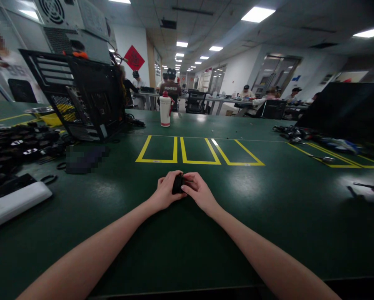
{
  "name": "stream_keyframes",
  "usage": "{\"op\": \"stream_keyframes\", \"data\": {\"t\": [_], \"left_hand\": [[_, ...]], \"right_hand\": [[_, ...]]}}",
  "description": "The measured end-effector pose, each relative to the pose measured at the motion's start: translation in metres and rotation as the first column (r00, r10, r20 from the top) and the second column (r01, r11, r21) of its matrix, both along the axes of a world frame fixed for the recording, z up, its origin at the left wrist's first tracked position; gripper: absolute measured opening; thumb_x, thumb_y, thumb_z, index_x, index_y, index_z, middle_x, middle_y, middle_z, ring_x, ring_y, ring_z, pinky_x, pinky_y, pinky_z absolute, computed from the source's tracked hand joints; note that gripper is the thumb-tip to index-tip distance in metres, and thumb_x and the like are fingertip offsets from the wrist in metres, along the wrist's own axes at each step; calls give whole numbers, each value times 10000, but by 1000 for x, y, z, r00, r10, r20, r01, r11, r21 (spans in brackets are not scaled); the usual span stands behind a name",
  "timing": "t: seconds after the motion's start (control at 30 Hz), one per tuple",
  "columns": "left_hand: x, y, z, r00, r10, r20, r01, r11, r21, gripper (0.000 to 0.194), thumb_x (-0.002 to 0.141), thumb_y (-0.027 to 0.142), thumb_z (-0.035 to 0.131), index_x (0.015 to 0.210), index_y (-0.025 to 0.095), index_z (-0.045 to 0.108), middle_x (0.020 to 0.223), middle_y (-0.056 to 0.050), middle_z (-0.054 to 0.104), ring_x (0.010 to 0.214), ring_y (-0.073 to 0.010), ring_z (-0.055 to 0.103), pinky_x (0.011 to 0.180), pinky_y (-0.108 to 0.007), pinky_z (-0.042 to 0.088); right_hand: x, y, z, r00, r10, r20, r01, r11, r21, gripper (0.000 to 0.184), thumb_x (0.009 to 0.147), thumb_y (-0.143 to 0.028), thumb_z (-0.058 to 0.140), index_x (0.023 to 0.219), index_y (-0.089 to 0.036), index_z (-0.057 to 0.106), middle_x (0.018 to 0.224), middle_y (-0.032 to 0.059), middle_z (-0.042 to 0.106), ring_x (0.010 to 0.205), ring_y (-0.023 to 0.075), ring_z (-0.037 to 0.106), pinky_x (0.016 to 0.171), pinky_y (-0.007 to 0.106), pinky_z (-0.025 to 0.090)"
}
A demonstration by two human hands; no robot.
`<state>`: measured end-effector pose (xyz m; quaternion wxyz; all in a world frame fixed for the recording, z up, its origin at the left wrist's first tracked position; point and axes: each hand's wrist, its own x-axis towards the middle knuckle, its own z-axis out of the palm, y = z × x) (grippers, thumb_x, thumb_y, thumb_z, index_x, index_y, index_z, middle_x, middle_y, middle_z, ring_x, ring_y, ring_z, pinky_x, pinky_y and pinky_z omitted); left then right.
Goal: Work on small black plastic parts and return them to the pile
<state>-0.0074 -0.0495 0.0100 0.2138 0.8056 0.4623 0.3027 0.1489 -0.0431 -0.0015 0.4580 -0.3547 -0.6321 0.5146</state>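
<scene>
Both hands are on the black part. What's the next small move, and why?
I'd turn the black part slightly in the left hand, perhaps easing the right hand aside: fingers of both hands cover its edges, so its details can't be read.

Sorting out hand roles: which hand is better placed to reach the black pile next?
Left, I'd say. The black pile lies on the left of the table; the left hand is nearer. The right hand would likely cross it. Both are on the small black object.
</scene>
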Motion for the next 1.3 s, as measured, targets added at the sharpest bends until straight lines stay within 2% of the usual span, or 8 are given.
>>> {"op": "stream_keyframes", "data": {"t": [0.1, 0.27, 0.43, 0.63, 0.8, 0.97, 1.13, 1.3], "left_hand": [[-1, -1, 1, 1000, -13, 1, 13, 1000, -6, 530, 711, 304, 566, 1162, 262, 291, 1160, -47, 423, 1089, -221, 411, 924, -426, 273], [-1, -1, 2, 1000, -15, 0, 15, 1000, -9, 524, 704, 280, 568, 1155, 265, 302, 1164, -47, 422, 1098, -230, 404, 927, -436, 270], [-1, -1, 2, 1000, -21, 14, 21, 1000, -14, 538, 701, 310, 578, 1161, 270, 302, 1162, -42, 423, 1096, -230, 410, 938, -437, 264], [-3, -1, 1, 1000, -20, 17, 20, 1000, 5, 544, 700, 287, 582, 1162, 279, 296, 1165, -32, 430, 1095, -229, 416, 937, -436, 266], [-3, 1, 0, 999, -32, 9, 32, 999, 3, 528, 714, 293, 563, 1165, 268, 290, 1190, -47, 409, 1110, -224, 398, 928, -424, 273], [0, 5, -8, 1000, 10, 25, -10, 1000, 19, 544, 686, 327, 591, 1145, 263, 306, 1147, -41, 437, 1081, -229, 415, 916, -433, 270], [-1, 4, -6, 1000, -4, 18, 4, 1000, 2, 543, 692, 321, 582, 1154, 264, 304, 1147, -44, 440, 1078, -230, 423, 920, -435, 271], [-2, 2, -2, 1000, -11, 10, 11, 1000, -1, 531, 699, 298, 570, 1157, 261, 305, 1183, -50, 418, 1105, -232, 404, 923, -430, 275]], "right_hand": [[2, 1, 0, 999, 26, 34, -25, 999, -47, 340, 712, -205, 562, 1038, -209, 468, 1068, 43, 534, 1046, 169, 498, 930, 373, 378], [3, -3, 5, 995, 93, -27, -94, 994, -57, 309, 687, -182, 589, 971, -215, 471, 1022, 18, 550, 1030, 160, 514, 917, 353, 399], [1, -1, 4, 1000, 17, -17, -17, 999, -32, 212, 710, -226, 568, 908, -203, 496, 978, 20, 564, 973, 158, 546, 887, 347, 421], [4, 2, 3, 997, 46, 55, -43, 998, -51, 333, 715, -216, 560, 1036, -201, 474, 1054, 42, 545, 1026, 167, 509, 925, 373, 385], [2, -4, 6, 997, 83, -4, -83, 996, -30, 295, 690, -169, 576, 963, -215, 475, 1031, 14, 543, 1039, 156, 504, 931, 347, 386], [-2, -3, 4, 1000, 14, -9, -14, 1000, -5, 182, 699, -213, 564, 865, -209, 490, 948, 4, 549, 941, 153, 553, 855, 335, 442], [0, 2, -1, 999, 12, 52, -13, 1000, 1, 322, 709, -207, 557, 1018, -204, 467, 1050, 38, 536, 1019, 164, 511, 918, 361, 393], [2, -2, -1, 998, 54, 18, -54, 999, 7, 314, 682, -176, 587, 966, -220, 463, 1024, 18, 543, 1042, 164, 503, 929, 358, 384]]}}
